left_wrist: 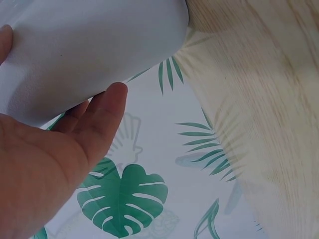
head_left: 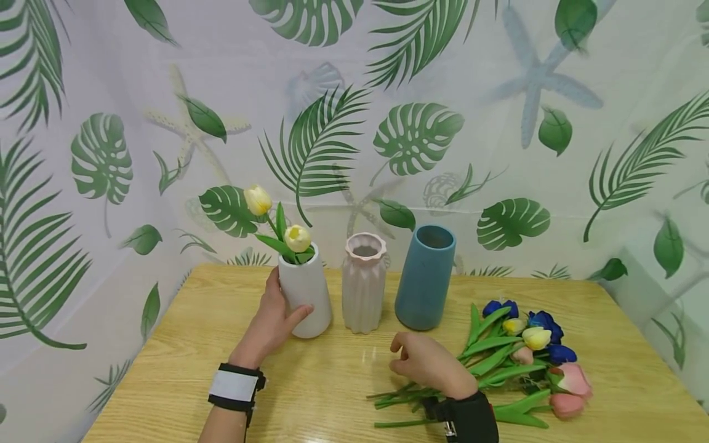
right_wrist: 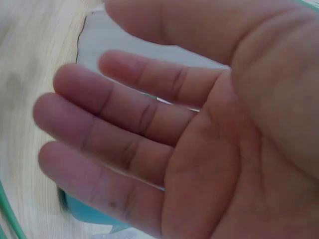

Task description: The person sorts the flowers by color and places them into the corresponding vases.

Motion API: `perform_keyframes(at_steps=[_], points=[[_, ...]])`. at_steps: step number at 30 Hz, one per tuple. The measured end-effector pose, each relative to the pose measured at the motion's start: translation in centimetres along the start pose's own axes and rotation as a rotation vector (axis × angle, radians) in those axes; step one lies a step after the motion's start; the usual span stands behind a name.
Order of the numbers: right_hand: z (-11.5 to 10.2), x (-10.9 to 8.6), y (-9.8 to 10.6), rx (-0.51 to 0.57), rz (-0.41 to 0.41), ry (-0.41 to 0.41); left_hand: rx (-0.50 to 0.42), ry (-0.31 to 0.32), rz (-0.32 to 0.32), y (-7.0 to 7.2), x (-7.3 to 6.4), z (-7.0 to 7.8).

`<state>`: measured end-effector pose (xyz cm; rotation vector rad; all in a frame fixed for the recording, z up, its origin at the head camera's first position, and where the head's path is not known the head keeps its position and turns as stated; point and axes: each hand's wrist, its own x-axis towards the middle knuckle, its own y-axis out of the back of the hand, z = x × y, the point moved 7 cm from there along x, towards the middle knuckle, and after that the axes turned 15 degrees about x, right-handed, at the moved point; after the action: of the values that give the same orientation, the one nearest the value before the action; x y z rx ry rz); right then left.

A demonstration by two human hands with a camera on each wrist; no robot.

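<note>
My left hand [head_left: 272,320] holds a white vase [head_left: 307,301] at the left, its thumb across the front and its fingers round the far left side. Two pale yellow tulips [head_left: 298,239] with green leaves stand in that vase and lean left. The left wrist view shows the vase's smooth side [left_wrist: 109,45] against the hand. Over the table, left of a pile of flowers, my right hand [head_left: 429,364] holds nothing; its fingers are loosely bent. In the right wrist view its palm [right_wrist: 209,164] faces the camera, fingers slightly apart.
A pale pink fluted vase [head_left: 362,292] stands in the middle, and a tapered blue vase [head_left: 425,280] right of it. Blue, yellow and pink artificial flowers [head_left: 537,338] lie on the right of the wooden table [head_left: 183,357], stems pointing left. A leaf-patterned cloth [head_left: 343,178] hangs behind.
</note>
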<state>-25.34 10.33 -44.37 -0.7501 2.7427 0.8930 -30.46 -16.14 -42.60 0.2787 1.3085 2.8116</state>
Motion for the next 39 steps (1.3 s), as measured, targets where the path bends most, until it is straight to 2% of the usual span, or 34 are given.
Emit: perform_keyframes(at_steps=[7, 16, 24, 31, 39], points=[[0.6, -0.5, 0.4, 0.009, 0.020, -0.042, 0.007, -0.001, -0.002, -0.3, 0.0, 0.1], [1.4, -1.1, 0.8, -0.038, 0.032, -0.054, 0.002, -0.007, 0.001, -0.4, 0.0, 0.2], [3.0, -1.5, 1.1, -0.065, 0.022, -0.103, -0.005, -0.020, 0.037, -0.1, -0.1, 0.1], [3.3, -1.0, 0.5, -0.048, 0.004, -0.049, -0.006, -0.011, 0.030, -0.2, -0.2, 0.1], [3.1, -1.4, 0.9, 0.029, -0.027, -0.032, 0.008, -0.025, 0.034, -0.2, -0.1, 0.0]])
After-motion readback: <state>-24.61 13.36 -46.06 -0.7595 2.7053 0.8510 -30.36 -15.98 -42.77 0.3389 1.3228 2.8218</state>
